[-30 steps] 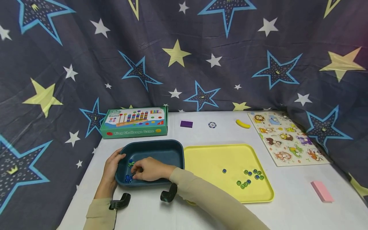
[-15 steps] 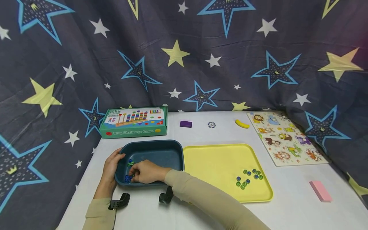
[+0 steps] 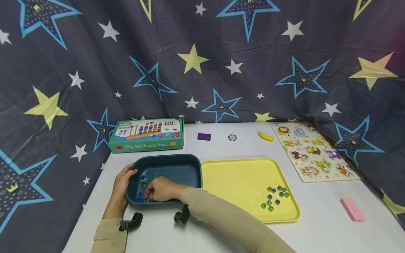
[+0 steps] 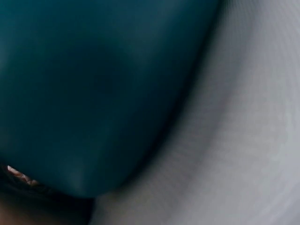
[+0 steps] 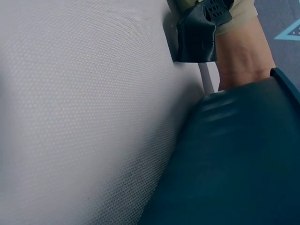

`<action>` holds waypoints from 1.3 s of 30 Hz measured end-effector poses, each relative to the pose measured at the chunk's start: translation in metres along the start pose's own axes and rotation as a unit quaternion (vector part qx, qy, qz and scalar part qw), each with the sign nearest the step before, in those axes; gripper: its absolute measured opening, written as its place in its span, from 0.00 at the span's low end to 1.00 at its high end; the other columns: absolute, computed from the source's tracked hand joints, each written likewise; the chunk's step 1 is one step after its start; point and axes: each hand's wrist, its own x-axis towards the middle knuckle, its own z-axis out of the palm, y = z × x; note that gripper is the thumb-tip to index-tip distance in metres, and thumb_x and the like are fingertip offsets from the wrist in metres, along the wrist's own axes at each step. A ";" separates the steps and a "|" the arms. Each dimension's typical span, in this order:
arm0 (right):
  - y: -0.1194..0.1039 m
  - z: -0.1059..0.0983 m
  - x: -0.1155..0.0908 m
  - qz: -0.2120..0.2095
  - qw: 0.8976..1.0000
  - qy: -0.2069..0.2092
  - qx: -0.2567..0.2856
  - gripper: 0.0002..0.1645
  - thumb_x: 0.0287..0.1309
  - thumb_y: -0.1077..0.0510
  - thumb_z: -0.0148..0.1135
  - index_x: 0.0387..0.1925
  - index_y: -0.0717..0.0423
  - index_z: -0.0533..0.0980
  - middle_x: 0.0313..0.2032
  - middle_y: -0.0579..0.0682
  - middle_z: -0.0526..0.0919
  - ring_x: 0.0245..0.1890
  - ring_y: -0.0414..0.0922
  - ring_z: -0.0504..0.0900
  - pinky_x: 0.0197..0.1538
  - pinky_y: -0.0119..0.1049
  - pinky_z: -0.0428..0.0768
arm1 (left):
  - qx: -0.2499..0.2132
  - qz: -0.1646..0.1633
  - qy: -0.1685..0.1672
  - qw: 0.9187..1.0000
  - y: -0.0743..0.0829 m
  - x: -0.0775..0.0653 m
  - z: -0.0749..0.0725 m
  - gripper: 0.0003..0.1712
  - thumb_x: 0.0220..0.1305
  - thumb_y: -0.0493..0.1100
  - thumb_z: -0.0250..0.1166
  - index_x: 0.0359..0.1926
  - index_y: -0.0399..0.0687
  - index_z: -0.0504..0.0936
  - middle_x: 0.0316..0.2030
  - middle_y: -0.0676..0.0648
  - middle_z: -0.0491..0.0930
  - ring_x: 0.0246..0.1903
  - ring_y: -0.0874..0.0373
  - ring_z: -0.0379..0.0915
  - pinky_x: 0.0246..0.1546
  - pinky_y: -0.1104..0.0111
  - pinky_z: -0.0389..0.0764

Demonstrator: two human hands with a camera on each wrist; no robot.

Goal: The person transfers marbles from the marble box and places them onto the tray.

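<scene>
My left hand [image 3: 121, 184] grips the left end of a dark blue plastic bin [image 3: 177, 161], its thumb over the rim. In the right wrist view the left forearm shows behind the bin's outer wall [image 5: 234, 164]. My right hand [image 3: 164, 189] reaches down inside the bin, fingers bent toward its floor. Blue marbles [image 3: 140, 197] lie beside those fingertips. A second small group of green and blue marbles [image 3: 143, 181] sits a little farther back, near the left wall. Whether the right fingers pinch a marble is hidden by the hand.
A yellow tray [image 3: 234, 175] touching or close to the bin's right side carries several green and blue marbles [image 3: 273, 189]. Behind are a game box [image 3: 147, 135], purple block [image 3: 204, 136], poker chip [image 3: 232, 137] and yellow banana-shaped piece [image 3: 265, 136]. An animal puzzle board [image 3: 313, 151] and pink block [image 3: 352, 209] lie right.
A lone blue marble on the yellow tray has rolled right into the others, and several there have shifted. My right hand has moved slightly nearer within the bin; the left keeps its grip.
</scene>
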 end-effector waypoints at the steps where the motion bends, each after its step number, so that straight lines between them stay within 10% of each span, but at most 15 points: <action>1: 0.000 0.000 0.000 0.002 1.000 -0.003 -0.003 0.06 0.52 0.59 0.62 0.33 0.47 0.83 0.25 0.35 0.82 0.25 0.26 0.74 0.34 0.19 0.70 | 0.001 0.001 0.000 1.000 0.000 0.000 0.000 0.25 0.66 0.42 0.49 0.63 0.44 0.62 0.62 0.47 0.61 0.59 0.58 0.55 0.56 0.68 0.57; 26: 0.002 -0.007 -0.008 -0.030 0.998 -0.038 0.029 0.10 0.59 0.60 0.54 0.37 0.46 0.80 0.30 0.34 0.80 0.30 0.27 0.74 0.37 0.21 0.70 | 0.002 0.012 -0.010 1.000 -0.004 0.001 -0.002 0.24 0.65 0.45 0.50 0.62 0.46 0.64 0.60 0.48 0.62 0.58 0.58 0.56 0.55 0.68 0.59; 39: 0.011 -0.025 -0.043 -0.072 0.990 0.112 0.056 0.07 0.60 0.52 0.55 0.37 0.47 0.77 0.29 0.33 0.77 0.25 0.31 0.72 0.29 0.24 0.70 | -0.003 0.005 -0.002 1.000 -0.003 0.002 0.000 0.24 0.66 0.44 0.50 0.62 0.46 0.64 0.59 0.48 0.63 0.57 0.59 0.57 0.52 0.72 0.62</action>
